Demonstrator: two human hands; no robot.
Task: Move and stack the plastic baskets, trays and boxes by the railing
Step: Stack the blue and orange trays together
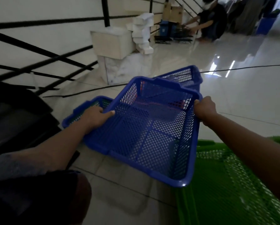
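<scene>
Two hands hold one blue mesh basket [152,127] by opposite rims, tilted, its near corner low over the floor [233,98]. Left hand [95,116]: fingers curled over the left rim, thumb inside the mesh wall, grasping. Right hand [205,109]: fingers wrapped round the right rim corner, grasping. The held basket sits above and partly across a second blue basket [81,111] that lies on the floor to the left, with green showing through its mesh. A third blue basket [184,77] lies beyond, just behind the held one's far rim. A green mesh basket [230,184] is at lower right, under the right forearm, its edge close to the held basket's near corner. Black railing [43,62] runs along the left, near the baskets. Beyond: a pale box [111,43] on a marbled block, with white foam pieces [142,33] stacked beside it. A crouching person [212,21] works at far right by dark racks. No readable writing or labels; the picture is dim and blurred.
</scene>
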